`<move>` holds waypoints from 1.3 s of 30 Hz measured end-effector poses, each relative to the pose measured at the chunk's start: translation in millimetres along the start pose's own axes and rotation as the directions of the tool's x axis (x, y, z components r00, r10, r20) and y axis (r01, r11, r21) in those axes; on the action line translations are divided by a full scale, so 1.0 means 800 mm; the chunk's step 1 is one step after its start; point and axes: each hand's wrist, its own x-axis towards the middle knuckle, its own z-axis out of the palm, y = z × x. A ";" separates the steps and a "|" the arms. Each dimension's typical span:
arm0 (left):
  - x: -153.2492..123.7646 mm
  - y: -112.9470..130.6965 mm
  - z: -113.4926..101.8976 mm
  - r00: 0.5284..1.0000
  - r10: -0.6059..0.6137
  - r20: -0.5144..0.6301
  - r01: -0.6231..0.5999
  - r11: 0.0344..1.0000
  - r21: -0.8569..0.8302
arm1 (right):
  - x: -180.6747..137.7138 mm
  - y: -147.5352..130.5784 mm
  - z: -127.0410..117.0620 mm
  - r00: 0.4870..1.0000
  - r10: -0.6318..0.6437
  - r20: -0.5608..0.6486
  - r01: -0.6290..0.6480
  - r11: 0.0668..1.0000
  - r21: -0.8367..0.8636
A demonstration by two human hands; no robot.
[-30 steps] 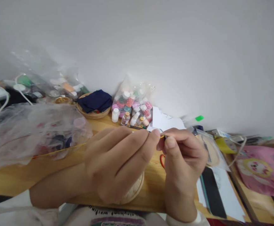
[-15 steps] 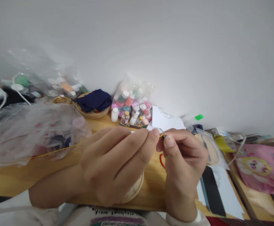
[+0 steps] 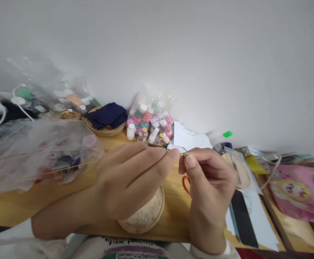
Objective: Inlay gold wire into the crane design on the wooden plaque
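My left hand (image 3: pixel 137 176) is closed in a pinch in the middle of the view, its back towards me. A thin yellow thread (image 3: pixel 70 167) runs to it from the left. At the fingertips, my right hand (image 3: pixel 210 190) meets it, pinching a small dark piece (image 3: pixel 184 156) between thumb and forefinger. A bit of yellow shows beside that piece; its exact kind is too small to tell. Below the left hand lies a round, pale wooden disc (image 3: pixel 148 216) with a line pattern, partly covered. An orange loop handle (image 3: pixel 185 184) shows beside the right hand.
A crumpled clear plastic bag (image 3: pixel 13 158) lies left. Navy cloth (image 3: pixel 108 115) rests on a round wooden hoop. Behind stand a bag of coloured bead jars (image 3: pixel 148 117) and small bottles (image 3: pixel 142 134). Right are white paper (image 3: pixel 190 136), a dark phone (image 3: pixel 243 217) and a pink bag (image 3: pixel 302 190).
Both hands have shifted slightly left, still pinched close together. The left hand has risen a little, so more of the wooden disc shows beneath it.
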 end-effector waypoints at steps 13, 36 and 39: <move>0.017 -0.002 0.003 0.941 -0.321 0.109 0.335 0.830 -0.447 | 0.015 0.012 -0.003 0.970 0.134 0.204 -0.191 0.936 0.297; 0.018 0.002 0.001 0.909 -0.397 0.129 0.415 0.821 -0.392 | 0.006 -0.003 -0.002 0.992 0.125 0.017 -0.125 0.991 0.041; 0.016 0.003 -0.001 0.937 -0.335 0.095 0.348 0.894 -0.282 | 0.006 -0.002 -0.004 0.993 0.116 0.034 -0.117 0.992 0.041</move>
